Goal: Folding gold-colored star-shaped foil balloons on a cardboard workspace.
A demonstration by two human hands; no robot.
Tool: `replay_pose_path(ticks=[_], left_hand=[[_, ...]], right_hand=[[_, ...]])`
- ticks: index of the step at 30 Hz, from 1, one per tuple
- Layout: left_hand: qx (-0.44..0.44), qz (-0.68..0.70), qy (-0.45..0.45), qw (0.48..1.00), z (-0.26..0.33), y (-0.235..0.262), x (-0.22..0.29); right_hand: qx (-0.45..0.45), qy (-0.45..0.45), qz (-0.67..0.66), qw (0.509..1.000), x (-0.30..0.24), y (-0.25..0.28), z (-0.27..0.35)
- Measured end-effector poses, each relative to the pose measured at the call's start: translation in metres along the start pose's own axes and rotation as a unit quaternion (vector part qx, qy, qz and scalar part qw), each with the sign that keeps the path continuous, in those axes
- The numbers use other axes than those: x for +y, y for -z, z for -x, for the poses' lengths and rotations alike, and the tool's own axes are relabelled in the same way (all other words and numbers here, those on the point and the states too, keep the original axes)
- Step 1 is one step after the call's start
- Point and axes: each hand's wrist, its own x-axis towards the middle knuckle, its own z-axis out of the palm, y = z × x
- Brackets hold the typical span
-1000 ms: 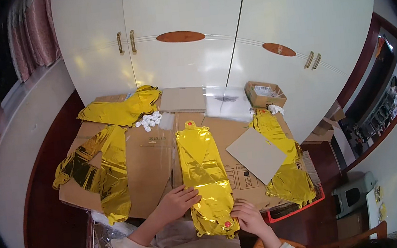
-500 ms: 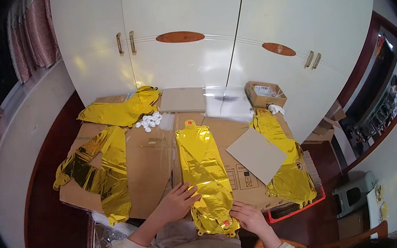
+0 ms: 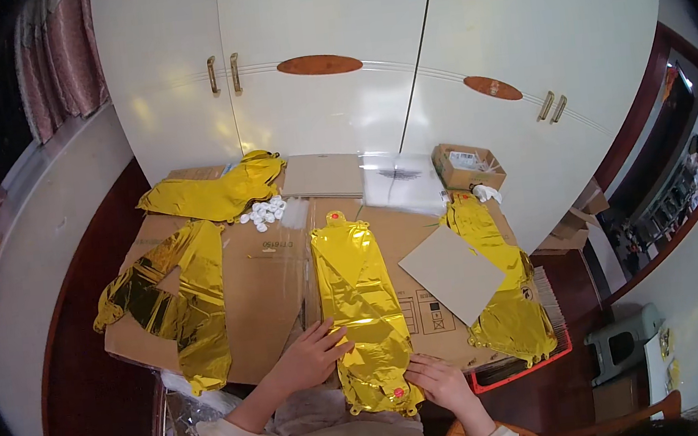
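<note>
A flat gold foil balloon (image 3: pixel 358 277) lies lengthwise in front of me, with small tabs and a red spot at each end. Its near end hangs over the table's front edge. My left hand (image 3: pixel 311 358) rests on its left side, fingers stretched out over the foil. Lower down, my right hand (image 3: pixel 439 381) touches the right edge with fingers laid flat. More gold foil balloons lie around: a bent one (image 3: pixel 201 306) at the left, a crumpled one (image 3: pixel 214 191) at the far left, and another (image 3: pixel 512 316) at the right, partly hidden under a grey cardboard sheet (image 3: pixel 454 273).
Flattened brown cardboard (image 3: pixel 261 312) covers the table. Toward the back are small white pieces (image 3: pixel 262 213), a stack of grey boards (image 3: pixel 323 175), clear plastic bags (image 3: pixel 401 183) and a small open box (image 3: pixel 468 164). A red crate (image 3: pixel 523 374) stands below the right edge; white cabinets rise behind.
</note>
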Motion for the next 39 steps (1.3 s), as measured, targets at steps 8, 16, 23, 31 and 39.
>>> replay_pose_path(ticks=[8, 16, 23, 31, 39], left_hand=[[-0.004, 0.0, 0.004, 1.0, -0.0008, 0.0013, 0.0012], [-0.013, -0.002, 0.006, 1.0, -0.0005, 0.0022, 0.0011], [-0.015, -0.002, 0.005, 1.0, 0.0006, 0.0009, 0.0001], [-0.021, 0.002, 0.009, 1.0, 0.0005, 0.0012, 0.0004], [-0.046, 0.007, 0.017, 0.999, 0.0027, -0.0027, -0.0026]], right_hand=[[0.004, -0.008, -0.012, 1.0, 0.0001, -0.0011, 0.0017], [0.002, -0.007, -0.016, 1.0, 0.0031, -0.0012, 0.0022], [-0.007, -0.006, -0.017, 1.0, 0.0032, 0.0027, 0.0005], [-0.007, 0.0, -0.018, 1.0, 0.0057, 0.0022, -0.0002], [-0.015, -0.005, -0.043, 0.999, 0.0075, 0.0022, 0.002]])
